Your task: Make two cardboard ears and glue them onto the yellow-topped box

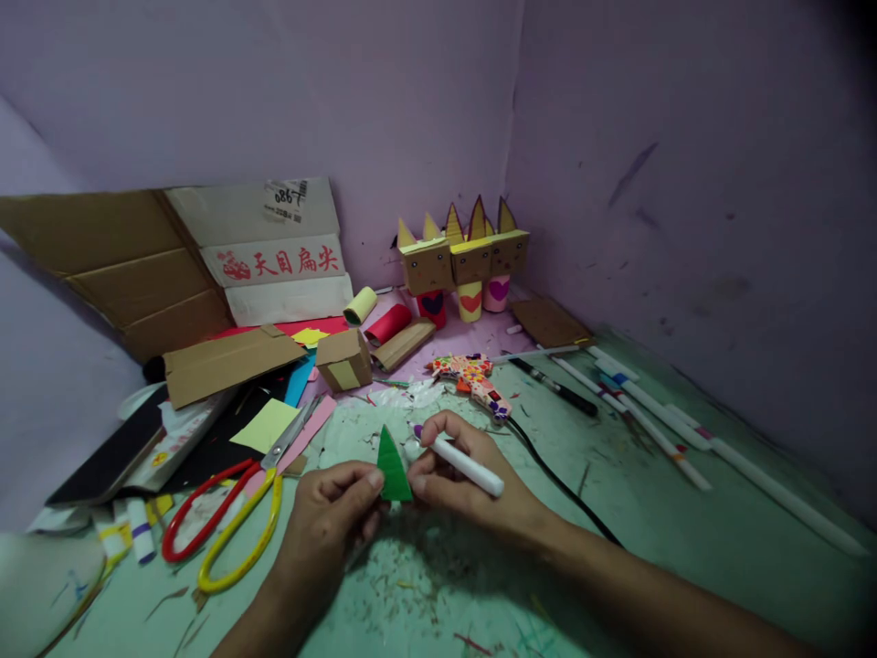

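Observation:
Between thumb and fingers, my left hand [337, 512] pinches the lower left of a green paper triangle [393, 468], held upright above the table. My right hand [460, 471] grips a white marker [467, 466] with a purple tip pointing up and left, near the triangle's right side. The right fingertips also reach the triangle's lower right edge. Beyond my hands lies a flower-patterned glue gun [472, 375] with a black cord. Left of my left hand are scissors [239, 521] with one red and one yellow handle.
Three cardboard figures [472, 265] with pointed ears stand at the back corner. A small cardboard box [343, 359] and paper tubes [389, 324] lie before them. Cardboard and paper sheets [233, 361] pile up at left. Several markers and white sticks [658, 434] lie at right.

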Available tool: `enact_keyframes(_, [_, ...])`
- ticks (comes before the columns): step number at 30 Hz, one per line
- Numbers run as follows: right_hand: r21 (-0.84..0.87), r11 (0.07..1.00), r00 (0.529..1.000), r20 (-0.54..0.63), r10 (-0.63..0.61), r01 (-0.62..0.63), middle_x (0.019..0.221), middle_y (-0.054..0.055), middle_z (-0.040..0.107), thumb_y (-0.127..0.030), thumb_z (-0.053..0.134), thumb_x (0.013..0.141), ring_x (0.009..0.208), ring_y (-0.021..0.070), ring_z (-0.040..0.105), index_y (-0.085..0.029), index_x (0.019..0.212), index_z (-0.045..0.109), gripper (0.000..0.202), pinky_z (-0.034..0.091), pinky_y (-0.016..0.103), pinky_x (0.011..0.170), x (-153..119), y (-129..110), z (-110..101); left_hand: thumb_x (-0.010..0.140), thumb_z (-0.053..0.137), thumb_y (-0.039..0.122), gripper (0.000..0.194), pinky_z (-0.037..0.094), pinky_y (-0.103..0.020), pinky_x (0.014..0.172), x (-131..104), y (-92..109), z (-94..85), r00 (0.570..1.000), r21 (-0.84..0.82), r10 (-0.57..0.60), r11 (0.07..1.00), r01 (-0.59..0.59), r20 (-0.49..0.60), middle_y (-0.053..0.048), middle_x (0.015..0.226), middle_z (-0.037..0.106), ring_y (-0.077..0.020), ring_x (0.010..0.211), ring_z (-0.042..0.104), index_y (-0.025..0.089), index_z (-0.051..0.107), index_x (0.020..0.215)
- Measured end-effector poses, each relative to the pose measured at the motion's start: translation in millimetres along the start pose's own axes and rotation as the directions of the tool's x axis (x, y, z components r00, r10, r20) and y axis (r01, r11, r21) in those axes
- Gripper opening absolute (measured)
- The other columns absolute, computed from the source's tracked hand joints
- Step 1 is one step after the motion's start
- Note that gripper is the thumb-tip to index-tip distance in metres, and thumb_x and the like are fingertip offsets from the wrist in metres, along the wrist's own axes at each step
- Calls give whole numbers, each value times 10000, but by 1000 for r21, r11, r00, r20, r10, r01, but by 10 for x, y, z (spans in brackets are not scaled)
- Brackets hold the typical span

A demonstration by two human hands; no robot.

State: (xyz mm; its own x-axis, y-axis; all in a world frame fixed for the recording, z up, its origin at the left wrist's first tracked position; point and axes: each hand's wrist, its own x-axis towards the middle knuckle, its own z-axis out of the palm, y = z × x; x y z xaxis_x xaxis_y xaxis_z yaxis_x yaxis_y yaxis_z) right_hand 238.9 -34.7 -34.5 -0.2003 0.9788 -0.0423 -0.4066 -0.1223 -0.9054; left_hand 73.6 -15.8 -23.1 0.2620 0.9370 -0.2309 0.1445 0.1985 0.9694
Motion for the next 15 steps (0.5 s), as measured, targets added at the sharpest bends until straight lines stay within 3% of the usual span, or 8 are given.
enact_keyframes(3, [150,986,997,36,62,-67,636,-47,630,-203,697,595,560,122,615,-209,833,398,381,495,296,592,18,-20,-8,610,685,378,286,192,-158,349,32,4,26,998,-176,-62,983,57,-23,21,437,494,-36,349,339,119,584,542])
enact_keyframes(8, [184,979,996,38,80,-86,637,-39,640,-193,701,579,570,135,629,-205,837,401,396,507,324,599,27,-13,-15,594,691,364,275,202,-158,353,38,10,31,996,-179,-78,981,69,-42,14,456,514,-34,350,349,110,590,564])
enact_keyframes(12, [55,998,998,-50,43,-40,672,-48,623,-156,719,567,558,94,585,-206,822,433,387,449,243,563,29,-19,-8,667,615,398,297,196,-185,352,5,14,37,999,48,-19,999,21,-31,36,378,431,-55,340,306,130,582,545])
enact_keyframes(15, [40,999,994,-101,31,-27,693,-64,602,-139,755,518,566,85,569,-220,824,433,452,421,220,549,39,-28,-6,709,576,342,270,284,-203,423,-36,21,66,985,317,172,934,-165,5,19,434,459,-87,429,384,143,589,527])
